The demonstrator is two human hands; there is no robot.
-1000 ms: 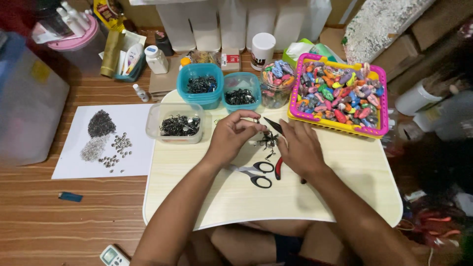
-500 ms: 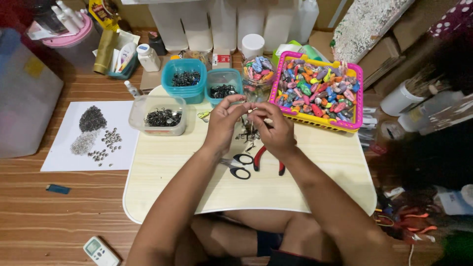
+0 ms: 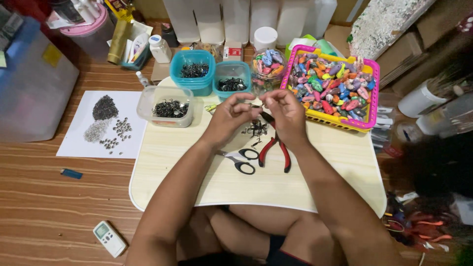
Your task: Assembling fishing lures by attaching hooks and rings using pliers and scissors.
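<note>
Hands raised over the far part of the lap board (image 3: 207,182), fingertips brought close together. My left hand (image 3: 227,116) was pinched, thumb against fingers, on something too small to make out; my right hand (image 3: 286,111) was likewise curled with fingertips pinched, and I could not tell what, if anything, sat between them. Directly below the two hands, on the board, lay a small heap of dark metal findings (image 3: 256,130). Just nearer to me lay red-handled pliers (image 3: 274,150), jaws pointing toward the heap, and beside them, to the left, black-handled scissors (image 3: 240,160); the two tools nearly touched at the handles. Neither hand touched either tool. Beyond the left hand stood a clear tub (image 3: 166,106) of dark metal pieces at the board's left far corner, then two teal tubs (image 3: 193,71) with more dark pieces behind it. A glass jar (image 3: 268,69) of coloured beads stood beyond the hands, and to the right a pink basket (image 3: 372,93) full of coloured beads rested on the board's far right corner. Left of the board, on the wooden floor, a white sheet (image 3: 74,143) carried sorted piles of small dark and grey parts. A white remote (image 3: 109,238) lay on the floor near my left knee.
</note>
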